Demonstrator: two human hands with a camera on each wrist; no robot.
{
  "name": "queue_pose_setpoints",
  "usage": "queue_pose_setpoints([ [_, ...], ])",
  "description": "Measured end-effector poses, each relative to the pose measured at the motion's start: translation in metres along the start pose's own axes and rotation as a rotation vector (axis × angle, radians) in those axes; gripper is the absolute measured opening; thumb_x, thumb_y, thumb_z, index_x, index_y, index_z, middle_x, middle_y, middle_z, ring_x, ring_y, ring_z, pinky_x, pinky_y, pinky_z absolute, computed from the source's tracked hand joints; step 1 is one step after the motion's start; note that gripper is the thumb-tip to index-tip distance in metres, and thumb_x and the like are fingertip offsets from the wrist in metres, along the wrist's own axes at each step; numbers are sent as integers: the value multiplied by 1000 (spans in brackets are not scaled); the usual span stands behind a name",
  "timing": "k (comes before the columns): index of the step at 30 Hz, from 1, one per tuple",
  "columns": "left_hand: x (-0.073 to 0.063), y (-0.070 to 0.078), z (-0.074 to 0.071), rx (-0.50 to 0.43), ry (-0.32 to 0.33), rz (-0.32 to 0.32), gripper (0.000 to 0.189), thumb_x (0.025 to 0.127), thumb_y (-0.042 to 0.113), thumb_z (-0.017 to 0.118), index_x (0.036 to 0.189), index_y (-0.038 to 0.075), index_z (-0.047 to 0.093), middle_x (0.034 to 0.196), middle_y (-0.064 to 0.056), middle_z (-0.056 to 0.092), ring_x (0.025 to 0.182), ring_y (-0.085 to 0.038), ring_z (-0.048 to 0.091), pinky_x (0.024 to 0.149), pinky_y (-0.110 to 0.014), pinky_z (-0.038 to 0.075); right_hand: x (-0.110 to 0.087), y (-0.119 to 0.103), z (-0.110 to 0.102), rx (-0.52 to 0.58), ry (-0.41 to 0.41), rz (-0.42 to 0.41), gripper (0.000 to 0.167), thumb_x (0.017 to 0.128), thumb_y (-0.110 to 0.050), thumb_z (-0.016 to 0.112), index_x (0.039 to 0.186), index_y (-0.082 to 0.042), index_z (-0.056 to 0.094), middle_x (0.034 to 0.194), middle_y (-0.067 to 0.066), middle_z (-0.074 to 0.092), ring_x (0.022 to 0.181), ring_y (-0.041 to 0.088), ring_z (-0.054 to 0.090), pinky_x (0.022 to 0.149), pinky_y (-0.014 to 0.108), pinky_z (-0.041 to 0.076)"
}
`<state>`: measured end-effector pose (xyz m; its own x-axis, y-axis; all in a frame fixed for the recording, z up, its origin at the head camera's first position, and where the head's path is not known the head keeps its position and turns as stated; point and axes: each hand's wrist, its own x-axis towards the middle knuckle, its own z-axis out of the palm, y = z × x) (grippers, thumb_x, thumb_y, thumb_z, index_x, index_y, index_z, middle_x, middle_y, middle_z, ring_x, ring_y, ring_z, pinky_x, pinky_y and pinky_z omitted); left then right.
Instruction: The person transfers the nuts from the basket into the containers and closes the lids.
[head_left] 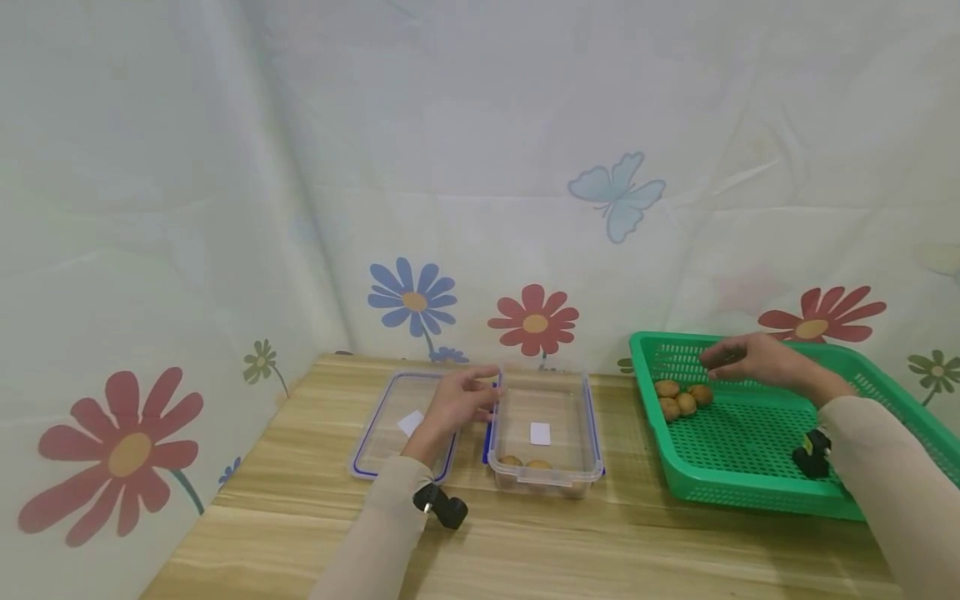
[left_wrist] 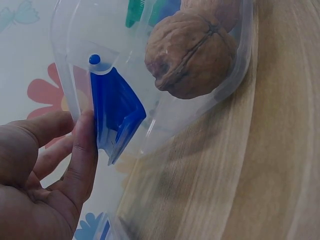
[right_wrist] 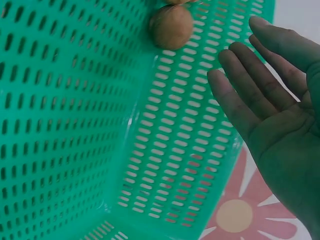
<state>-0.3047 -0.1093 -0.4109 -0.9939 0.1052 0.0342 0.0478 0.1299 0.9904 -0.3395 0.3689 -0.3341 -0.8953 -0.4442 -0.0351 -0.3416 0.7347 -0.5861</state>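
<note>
Green basket (head_left: 652, 408): beneath my right hand, its far-left corner nearest the fingertips, the rest spreading under the forearm.
Right hand (head_left: 772, 362): I hold it raised over the basket, forearm angling in from the lower right, fingers extended with a slight bow and pointing left, palm showing to the wrist camera.
Walnuts in the basket (head_left: 686, 405): bunched just below and left of the right fingertips.
Left hand (head_left: 463, 398): forearm angles up from below; I have its fingers spread and loosely bent, tips touching the box's left rim beside a blue latch (left_wrist: 116, 110).
Clear box (head_left: 551, 477): immediately right of the left hand, between my two hands, a white slip (head_left: 540, 434) showing through it.
Walnuts in the box (left_wrist: 192, 57): two at the near end, right of the left wrist.
Blue-edged lid (head_left: 382, 429): flat on the wooden table (head_left: 525, 542), left of the left hand, partly covered by it.
Hands together or apart: well apart.
</note>
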Motion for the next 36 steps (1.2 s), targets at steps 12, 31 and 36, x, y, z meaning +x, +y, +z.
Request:
queue_pose_setpoints([
  [12, 1, -2, 0, -2, -7, -3, 47, 99, 5, 75, 145, -1, 63, 114, -22, 73, 90, -23, 73, 74, -34, 67, 2, 18, 12, 27, -67, -18, 38, 102, -6, 70, 133, 15, 62, 129, 31, 67, 120, 50, 63, 90, 51, 63],
  [31, -1, 2, 0, 27, -1, -14, 47, 100, 5, 74, 145, 0, 63, 113, -21, 73, 91, -24, 73, 74, -35, 67, 7, 23, 18, -13, -139, -8, 36, 97, -10, 77, 124, 12, 68, 116, 19, 73, 108, 39, 69, 85, 48, 65],
  [36, -1, 2, 0, 23, 1, -10, 46, 100, 4, 73, 145, -1, 62, 113, -22, 73, 89, -23, 72, 73, -33, 67, 7, 23, 20, -9, -138, 17, 28, 96, -8, 77, 115, 11, 69, 108, 13, 74, 99, 31, 71, 82, 48, 65],
])
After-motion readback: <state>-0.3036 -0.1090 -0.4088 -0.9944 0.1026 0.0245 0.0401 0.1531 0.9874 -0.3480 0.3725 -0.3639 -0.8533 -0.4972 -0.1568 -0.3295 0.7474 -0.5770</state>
